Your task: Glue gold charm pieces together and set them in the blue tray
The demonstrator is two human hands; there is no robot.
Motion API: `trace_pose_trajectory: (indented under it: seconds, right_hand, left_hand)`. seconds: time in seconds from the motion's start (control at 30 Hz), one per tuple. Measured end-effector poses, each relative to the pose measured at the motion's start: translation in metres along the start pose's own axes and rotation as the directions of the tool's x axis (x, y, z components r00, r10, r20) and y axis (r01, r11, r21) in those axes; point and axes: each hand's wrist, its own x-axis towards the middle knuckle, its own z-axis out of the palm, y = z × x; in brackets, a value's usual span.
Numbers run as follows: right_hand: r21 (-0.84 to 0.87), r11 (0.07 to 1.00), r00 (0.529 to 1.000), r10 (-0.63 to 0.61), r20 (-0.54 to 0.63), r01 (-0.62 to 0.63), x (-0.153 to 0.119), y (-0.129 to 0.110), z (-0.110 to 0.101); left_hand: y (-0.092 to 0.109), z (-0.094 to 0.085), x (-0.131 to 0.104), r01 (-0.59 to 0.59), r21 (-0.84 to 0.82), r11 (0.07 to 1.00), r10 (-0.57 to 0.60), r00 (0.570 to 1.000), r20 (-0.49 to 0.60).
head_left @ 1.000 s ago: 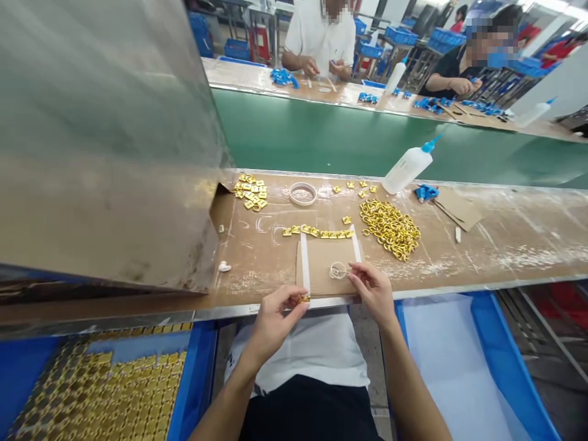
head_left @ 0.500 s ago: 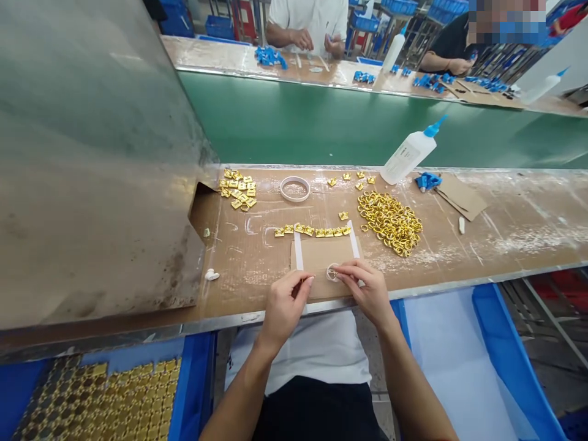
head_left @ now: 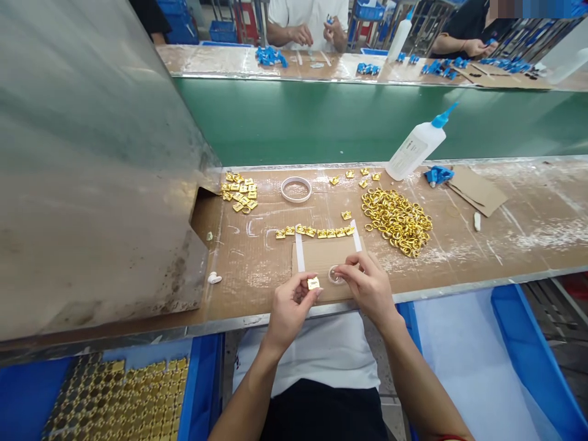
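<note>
Head view: left hand point(head_left: 289, 307) pinches gold piece point(head_left: 313, 283) at fingertips point(head_left: 316, 293); can't tell what right hand point(head_left: 371, 285) grips.

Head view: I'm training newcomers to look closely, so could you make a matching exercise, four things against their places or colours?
Things
1. Small gold piece
2. Gold rings
3. White hoop
4. Bottle

Places or colours
A. Whitish, with a blue nozzle
B. Held in the left hand
C. Lying flat, beyond the row of gold pieces
D. Heaped, to the right of the cardboard

Pairs: 1-B, 2-D, 3-C, 4-A
</note>
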Motion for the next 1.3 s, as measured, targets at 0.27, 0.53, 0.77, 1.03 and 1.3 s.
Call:
trace_pose_trajectory:
  seconds: [0.27,0.53,0.77,1.03,1.3]
  right_hand:
    - [0.033,0.999,0.982,-0.034,0.188,0.029,0.004,0.008,-0.019]
    - [0.312,0.934,0.981,0.139,0.138,-0.176,-0.004,0.01,-0.003]
    - [0.367,0.901,0.973,0.216,0.088,-0.233,-0.006,0.011,0.003]
    - [0.504,0.751,0.879,0.476,0.033,-0.426,-0.014,0.012,0.007]
    - [0.584,0.613,0.761,0.649,0.012,-0.532,-0.023,0.007,0.016]
  left_hand:
    - [0.005,-0.003,0.001,0.022,0.028,0.999,-0.023,0.999,0.045]
    - [0.009,-0.001,0.001,0.069,0.034,0.997,-0.072,0.993,0.096]
    - [0.007,-0.003,0.003,0.093,0.056,0.994,-0.099,0.989,0.113]
    - [0.013,-0.001,0.007,0.04,0.199,0.979,-0.071,0.987,0.148]
    - [0.007,0.007,0.008,-0.13,0.335,0.933,0.083,0.985,0.153]
